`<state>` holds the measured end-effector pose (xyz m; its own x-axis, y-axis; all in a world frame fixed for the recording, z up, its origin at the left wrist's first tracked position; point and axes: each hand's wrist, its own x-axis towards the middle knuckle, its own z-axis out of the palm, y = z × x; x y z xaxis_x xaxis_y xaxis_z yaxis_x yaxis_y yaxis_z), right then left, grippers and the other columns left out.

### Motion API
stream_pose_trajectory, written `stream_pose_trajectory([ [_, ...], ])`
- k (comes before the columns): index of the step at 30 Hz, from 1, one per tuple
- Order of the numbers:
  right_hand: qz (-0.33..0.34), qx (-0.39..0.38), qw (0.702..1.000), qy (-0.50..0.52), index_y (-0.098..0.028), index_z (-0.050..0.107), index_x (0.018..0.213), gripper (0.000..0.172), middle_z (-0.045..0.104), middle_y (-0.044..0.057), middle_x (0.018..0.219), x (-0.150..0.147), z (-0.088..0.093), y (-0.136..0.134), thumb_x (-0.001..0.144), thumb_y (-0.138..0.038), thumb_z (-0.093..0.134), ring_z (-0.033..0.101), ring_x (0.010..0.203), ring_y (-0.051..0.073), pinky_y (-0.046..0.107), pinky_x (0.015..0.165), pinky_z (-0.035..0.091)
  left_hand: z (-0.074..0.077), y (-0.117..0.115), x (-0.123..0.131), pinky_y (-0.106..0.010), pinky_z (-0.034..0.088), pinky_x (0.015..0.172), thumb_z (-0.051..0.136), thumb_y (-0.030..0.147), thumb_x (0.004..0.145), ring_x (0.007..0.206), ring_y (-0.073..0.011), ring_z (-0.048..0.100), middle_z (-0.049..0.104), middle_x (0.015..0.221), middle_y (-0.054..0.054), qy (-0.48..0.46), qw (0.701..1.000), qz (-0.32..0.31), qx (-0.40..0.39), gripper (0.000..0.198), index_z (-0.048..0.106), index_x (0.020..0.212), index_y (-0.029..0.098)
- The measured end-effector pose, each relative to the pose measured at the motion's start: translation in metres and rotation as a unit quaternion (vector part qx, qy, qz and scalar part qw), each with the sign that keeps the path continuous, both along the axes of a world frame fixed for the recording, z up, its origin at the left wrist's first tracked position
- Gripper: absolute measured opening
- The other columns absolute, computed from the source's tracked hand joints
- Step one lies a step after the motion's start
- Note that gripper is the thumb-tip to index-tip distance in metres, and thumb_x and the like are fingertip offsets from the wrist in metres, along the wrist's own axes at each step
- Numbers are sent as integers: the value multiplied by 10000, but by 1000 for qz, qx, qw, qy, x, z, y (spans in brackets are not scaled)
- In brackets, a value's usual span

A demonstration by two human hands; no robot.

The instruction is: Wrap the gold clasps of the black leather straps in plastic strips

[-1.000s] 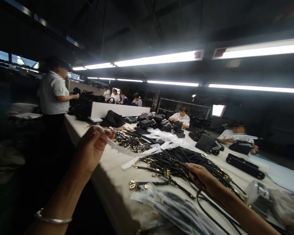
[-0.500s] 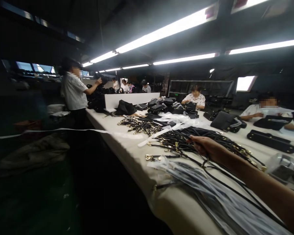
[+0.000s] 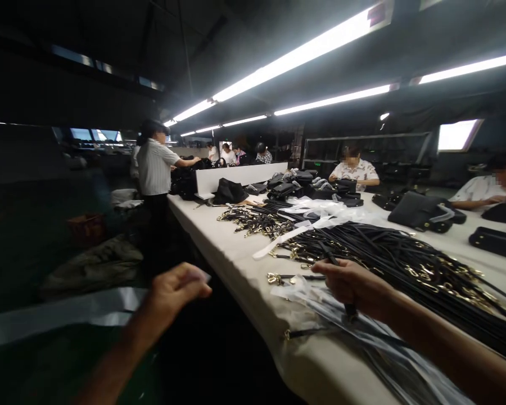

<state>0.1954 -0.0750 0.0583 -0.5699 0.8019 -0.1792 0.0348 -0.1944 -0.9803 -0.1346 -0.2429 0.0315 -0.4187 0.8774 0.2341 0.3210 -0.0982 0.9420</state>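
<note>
Black strap [image 3: 329, 254] sits clamped in the right hand [image 3: 349, 281]; well apart, the left hand [image 3: 172, 289] pinches a plastic strip [image 3: 63, 315], likely preventing tangles.

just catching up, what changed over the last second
The left hand has moved left and lower, past the edge of the table, drawing a white strip off it; that strip now trails leftward. The right hand stays over the table holding a black strap; the strap pile looks unchanged.

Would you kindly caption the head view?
Left hand pinches a translucent white strip; right hand grips a slim black strap.
</note>
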Motion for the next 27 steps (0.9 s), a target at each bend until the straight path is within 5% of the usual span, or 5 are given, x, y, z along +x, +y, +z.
stream_pose_trajectory([
  [4, 13, -30, 998, -50, -134, 644, 896, 520, 495, -75, 554, 1, -17, -27, 620, -520, 854, 194, 380, -3, 187, 367, 99, -37, 49, 84, -239, 406, 503, 720, 435, 736, 489, -114, 507, 582, 582, 25, -57, 979, -179, -83, 288, 640, 728, 158],
  [9, 62, -22, 995, -79, -135, 715, 956, 452, 386, -108, 487, 8, -26, -42, 638, -434, 833, 185, 381, 4, 180, 371, 115, -56, 81, 152, -215, 357, 565, 739, 298, 730, 608, -108, 441, 486, 643, 69, -11, 978, -204, -50, 262, 499, 756, 195],
  [18, 47, 38, 985, -163, -145, 685, 757, 235, 417, -89, 460, 3, -46, -33, 657, -349, 746, 239, 377, 26, 191, 363, 141, -53, 70, 164, -220, 342, 567, 735, 174, 706, 557, -110, 443, 499, 608, 98, 32, 976, -209, -56, 318, 530, 946, 212],
  [22, 32, 51, 986, -154, -167, 590, 669, 305, 352, -102, 428, 0, -47, -32, 687, -440, 723, 224, 378, 35, 206, 381, 152, -57, 72, 157, -225, 366, 588, 726, 229, 697, 605, -120, 470, 535, 626, 45, -60, 973, -208, -78, 177, 556, 708, 180],
  [27, 26, 82, 987, -135, -160, 559, 614, 351, 345, -84, 460, -1, -37, -41, 686, -465, 717, 260, 444, 51, 226, 449, 191, -76, 76, 157, -212, 344, 534, 746, 368, 720, 560, -99, 418, 527, 609, 34, -176, 959, -207, -83, 293, 539, 674, 166],
])
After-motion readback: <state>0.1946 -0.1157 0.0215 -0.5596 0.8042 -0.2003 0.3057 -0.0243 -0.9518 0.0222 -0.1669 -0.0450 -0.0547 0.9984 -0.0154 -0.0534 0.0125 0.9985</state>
